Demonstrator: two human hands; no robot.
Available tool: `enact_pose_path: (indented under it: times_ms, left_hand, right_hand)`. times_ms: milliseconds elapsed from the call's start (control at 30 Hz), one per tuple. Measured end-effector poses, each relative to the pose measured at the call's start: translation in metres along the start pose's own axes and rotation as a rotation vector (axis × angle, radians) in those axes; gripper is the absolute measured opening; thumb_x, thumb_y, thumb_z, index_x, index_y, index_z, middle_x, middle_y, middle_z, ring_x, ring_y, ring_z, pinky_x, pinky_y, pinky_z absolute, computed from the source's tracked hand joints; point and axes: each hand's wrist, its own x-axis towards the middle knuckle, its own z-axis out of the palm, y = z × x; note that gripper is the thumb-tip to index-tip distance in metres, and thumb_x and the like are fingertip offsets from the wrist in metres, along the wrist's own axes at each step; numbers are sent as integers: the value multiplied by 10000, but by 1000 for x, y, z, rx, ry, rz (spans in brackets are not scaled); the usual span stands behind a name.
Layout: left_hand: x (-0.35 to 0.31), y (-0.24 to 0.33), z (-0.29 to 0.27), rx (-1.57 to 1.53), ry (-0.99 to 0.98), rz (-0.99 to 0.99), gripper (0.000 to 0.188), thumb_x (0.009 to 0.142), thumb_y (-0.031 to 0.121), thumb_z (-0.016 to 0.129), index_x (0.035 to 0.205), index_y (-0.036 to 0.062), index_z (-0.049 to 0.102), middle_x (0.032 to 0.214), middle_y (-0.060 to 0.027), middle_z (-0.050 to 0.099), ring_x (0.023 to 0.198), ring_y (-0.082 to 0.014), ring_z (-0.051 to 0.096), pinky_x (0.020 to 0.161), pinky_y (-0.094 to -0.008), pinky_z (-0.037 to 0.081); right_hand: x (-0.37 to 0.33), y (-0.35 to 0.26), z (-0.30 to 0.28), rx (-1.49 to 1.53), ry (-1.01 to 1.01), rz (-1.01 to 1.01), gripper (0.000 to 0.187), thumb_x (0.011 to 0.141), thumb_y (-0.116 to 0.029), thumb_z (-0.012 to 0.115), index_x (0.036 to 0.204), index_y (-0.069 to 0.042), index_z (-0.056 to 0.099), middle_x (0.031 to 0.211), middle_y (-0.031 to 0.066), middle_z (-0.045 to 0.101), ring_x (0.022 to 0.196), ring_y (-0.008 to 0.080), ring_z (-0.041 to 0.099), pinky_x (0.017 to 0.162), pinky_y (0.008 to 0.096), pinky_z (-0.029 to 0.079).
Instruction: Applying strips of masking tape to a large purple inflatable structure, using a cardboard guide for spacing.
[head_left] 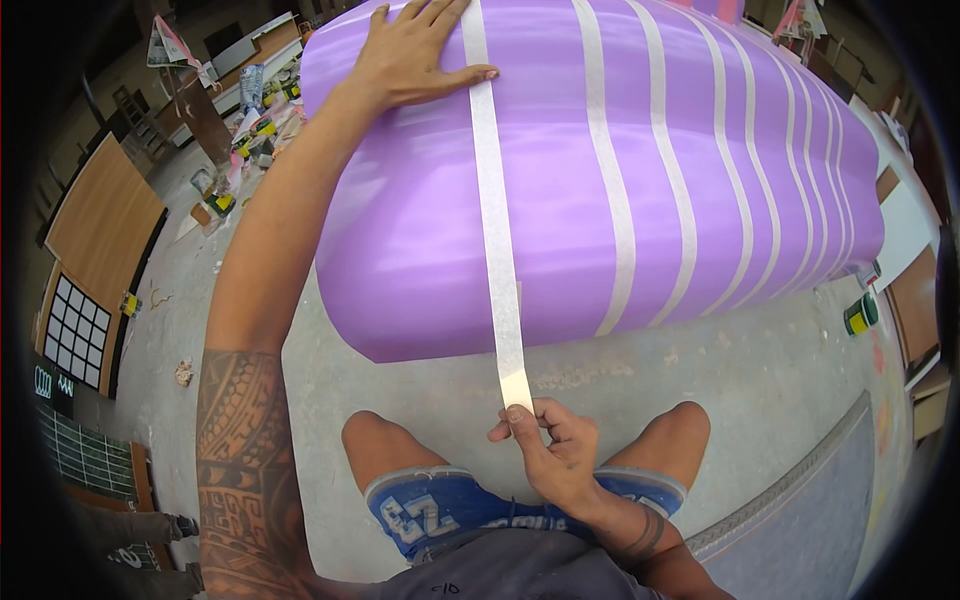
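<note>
A large, rounded purple form [420, 230] fills the upper middle, its surface glossy. Down its near side runs a strip of pale masking tape [490, 190], which hangs past the lower edge toward me. The free end is pinched between the thumb and fingers of my right hand [558, 450], just above my lap. My left hand [415, 55] lies spread on top of the purple form, its thumb touching the tape near the upper end. Several more strips of masking tape [612, 190] cross the form to the right, roughly side by side and curving with its surface.
A green can [860, 314] stands on the floor at the right, near leaning panels [910, 275]. Cans and clutter [255, 140] lie at the far left. A wooden board [105, 210] leans left. A grey sheet [790, 510] lies at lower right.
</note>
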Motion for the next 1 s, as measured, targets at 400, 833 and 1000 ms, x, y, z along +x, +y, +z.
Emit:
enact_pose_path:
  times_ms: [400,833,1000]
  left_hand:
    - [-19,13,2,26,59,-10,1150,816,822,642,1633,75,327,1668,-148,373,1562,-367,295,1239,-685,173]
    - [-34,32,4,16,123,10,1172,808,808,654,1649,79,282,1698,-143,308,1585,-363,233,1240,-708,128]
    - [-34,33,5,15,125,6,1178,807,808,655,1653,84,273,1695,-153,312,1587,-364,228,1246,-702,114]
  right_hand:
    - [7,1,0,16,6,26,205,1051,-145,670,1005,37,753,840,75,776,787,86,687,734,263,547]
    - [12,9,0,12,33,-9,187,1048,-135,673,1040,39,740,842,95,788,792,108,721,738,272,554]
    - [11,7,-1,28,41,-9,189,1048,-139,674,1037,36,742,837,95,788,782,104,718,734,267,548]
